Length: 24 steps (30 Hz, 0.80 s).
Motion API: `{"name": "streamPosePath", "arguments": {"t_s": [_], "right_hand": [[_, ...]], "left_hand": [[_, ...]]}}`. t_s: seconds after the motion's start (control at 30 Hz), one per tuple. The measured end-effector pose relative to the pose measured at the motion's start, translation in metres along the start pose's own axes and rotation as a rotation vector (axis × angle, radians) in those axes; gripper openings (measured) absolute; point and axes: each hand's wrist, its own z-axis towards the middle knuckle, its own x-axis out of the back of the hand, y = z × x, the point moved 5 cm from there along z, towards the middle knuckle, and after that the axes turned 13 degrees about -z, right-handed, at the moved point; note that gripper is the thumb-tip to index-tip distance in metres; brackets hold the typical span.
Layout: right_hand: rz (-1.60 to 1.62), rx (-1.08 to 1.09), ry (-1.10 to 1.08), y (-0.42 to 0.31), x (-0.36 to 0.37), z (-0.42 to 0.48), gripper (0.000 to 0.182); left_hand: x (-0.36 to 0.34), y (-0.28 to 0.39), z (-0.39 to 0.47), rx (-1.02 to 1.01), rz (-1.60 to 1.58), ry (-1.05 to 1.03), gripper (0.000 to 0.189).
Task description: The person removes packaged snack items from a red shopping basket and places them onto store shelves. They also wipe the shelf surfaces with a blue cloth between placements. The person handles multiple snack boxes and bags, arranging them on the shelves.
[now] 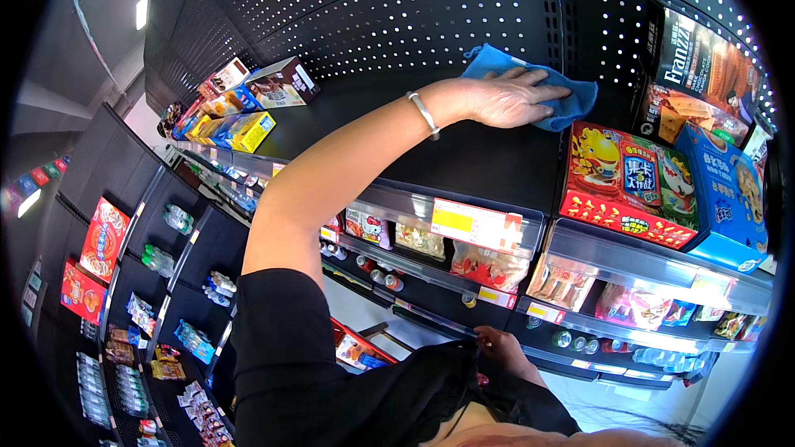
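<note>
My left hand (512, 98) lies flat on a blue cloth (574, 92), pressing it onto the black top shelf (490, 164). Its fingers point right, and the cloth's far edge reaches the perforated back panel (397, 18). A silver bracelet (423, 115) circles the left wrist. Just right of the cloth stands a red snack box (627, 183) with cartoon figures. Lower down, close to my body, is my right hand (504, 351), fingers curled near the edge of a lower shelf; whether it grips anything is hidden.
A blue box (723, 198) and dark cookie boxes (702, 81) stand at the right. Farther left on the top shelf are more boxes (282, 84). Clear plastic fronts with price tags (478, 223) line the shelf edge. Another stocked shelving unit (143, 298) rises at left.
</note>
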Motion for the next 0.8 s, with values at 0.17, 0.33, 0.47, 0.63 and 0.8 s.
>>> {"name": "streamPosePath", "arguments": {"t_s": [0.17, 0.33, 0.47, 0.63, 0.8], "right_hand": [[0.008, 0.025, 0.039, -0.006, 0.005, -0.002, 0.038], [-0.012, 0.154, 0.073, -0.004, -0.004, -0.003, 0.044], [-0.071, 0.102, -0.059, -0.026, 0.005, 0.005, 0.044], [-0.162, 0.127, -0.080, -0.043, -0.002, 0.014, 0.040], [-0.479, 0.299, -0.049, -0.048, -0.021, 0.024, 0.037]], "left_hand": [[-0.001, 0.008, -0.008, 0.126, 0.005, 0.045, 0.057], [-0.001, 0.029, -0.043, 0.026, 0.055, -0.004, 0.058], [-0.001, 0.032, -0.091, 0.006, -0.013, -0.016, 0.055], [-0.001, 0.023, -0.158, 0.037, -0.044, -0.005, 0.055], [0.009, -0.013, -0.224, 0.121, -0.121, 0.053, 0.055]]}}
